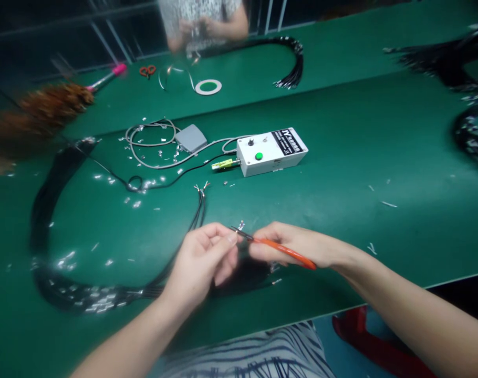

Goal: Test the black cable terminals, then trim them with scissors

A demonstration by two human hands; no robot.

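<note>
My left hand [203, 257] pinches the end of a black cable between thumb and fingers. In my right hand [288, 244] is a pair of scissors with an orange handle [290, 253] and dark blades [242, 234]. The blade tips meet the cable end at my left fingertips, where small wires [241, 224] stick out. A thick bundle of black cables [45, 210] curves from the far left round to under my left hand. Beyond that hand, a few cables with split, stripped ends [201, 188] lie on the green table.
A white control box [270, 155] with a green button stands mid-table, wired to a grey pedal [191, 138]. Behind are a tape roll [208, 87], orange-handled scissors [147, 71] and another person's hands [199, 25]. More cable bundles [451, 58] lie right; a brown duster [58, 107] lies left.
</note>
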